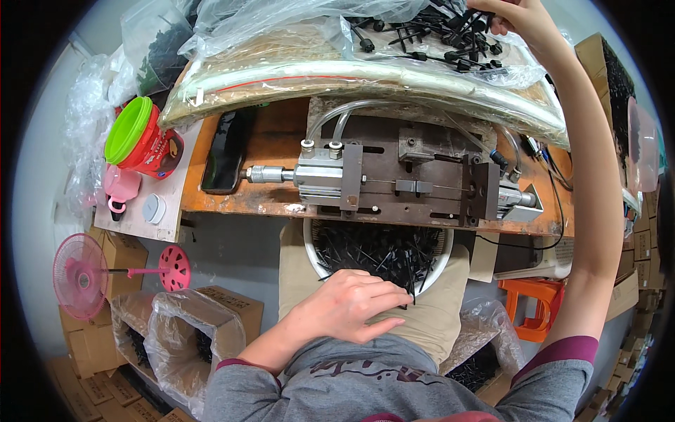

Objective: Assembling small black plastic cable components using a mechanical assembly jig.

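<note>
At the top edge, my right hand [512, 15] reaches over a pile of long-stemmed black plastic parts [457, 43]. Its fingers are bent round one of these parts, though the frame cuts off some of the hand. My left hand [355, 304] is low over my lap, fingers stretched and thumb apart. A thin black stem [410, 278] touches or lies beside its fingertips. Just beyond that hand, a white basket [309, 247] full of similar black parts rests between my legs. Between the two hands stands a metal fixture [415, 169] with pneumatic cylinders, a small block at its middle.
A plastic-covered padded edge [394, 74] borders the pile. On the orange bench [274, 204] lies a dark phone [226, 151]. To the left are a red bucket [165, 151] and a pink fan [81, 276]. Lined boxes [190, 309] and an orange stool [534, 302] flank my legs.
</note>
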Demonstrator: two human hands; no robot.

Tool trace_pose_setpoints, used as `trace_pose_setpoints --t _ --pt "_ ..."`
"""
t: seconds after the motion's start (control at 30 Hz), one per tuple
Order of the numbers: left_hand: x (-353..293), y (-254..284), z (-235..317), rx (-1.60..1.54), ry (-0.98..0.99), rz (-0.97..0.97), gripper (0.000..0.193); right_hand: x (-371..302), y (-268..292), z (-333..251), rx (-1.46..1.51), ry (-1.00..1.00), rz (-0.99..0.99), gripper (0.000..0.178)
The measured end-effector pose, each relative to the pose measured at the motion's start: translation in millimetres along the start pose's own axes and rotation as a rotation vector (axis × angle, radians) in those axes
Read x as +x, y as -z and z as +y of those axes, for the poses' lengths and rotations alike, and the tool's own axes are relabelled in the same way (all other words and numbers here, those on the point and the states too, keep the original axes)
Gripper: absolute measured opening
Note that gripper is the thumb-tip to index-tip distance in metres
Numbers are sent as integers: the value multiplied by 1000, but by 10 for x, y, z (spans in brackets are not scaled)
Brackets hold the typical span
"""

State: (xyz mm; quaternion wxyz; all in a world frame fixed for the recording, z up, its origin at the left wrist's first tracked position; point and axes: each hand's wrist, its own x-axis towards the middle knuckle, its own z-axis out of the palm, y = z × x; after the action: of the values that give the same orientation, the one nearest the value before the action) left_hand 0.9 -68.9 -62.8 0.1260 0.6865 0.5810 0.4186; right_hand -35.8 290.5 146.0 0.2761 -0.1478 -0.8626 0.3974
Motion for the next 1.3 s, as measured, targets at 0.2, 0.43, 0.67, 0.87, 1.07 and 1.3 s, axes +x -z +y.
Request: trace_pose_setpoints --t 0.2,0.43,0.67,0.87,1.07,1.3 --pt "72 45 44 -18 -14 1 35 -49 -52 241 122 -87 147 14" --pt "76 64 67 13 2 -3 41 -157 15 147 245 -155 182 19" --pt "193 121 84 71 0 122 34 -146 154 318 447 -72 198 15" --pt "489 327 52 177 -43 471 31 -109 224 771 534 -19 130 29" --pt "907 560 -22 -602 312 675 55 -1057 -326 164 675 -36 125 26" --pt "810 427 36 -864 377 588 35 -1945 -640 150 882 -340 117 27"
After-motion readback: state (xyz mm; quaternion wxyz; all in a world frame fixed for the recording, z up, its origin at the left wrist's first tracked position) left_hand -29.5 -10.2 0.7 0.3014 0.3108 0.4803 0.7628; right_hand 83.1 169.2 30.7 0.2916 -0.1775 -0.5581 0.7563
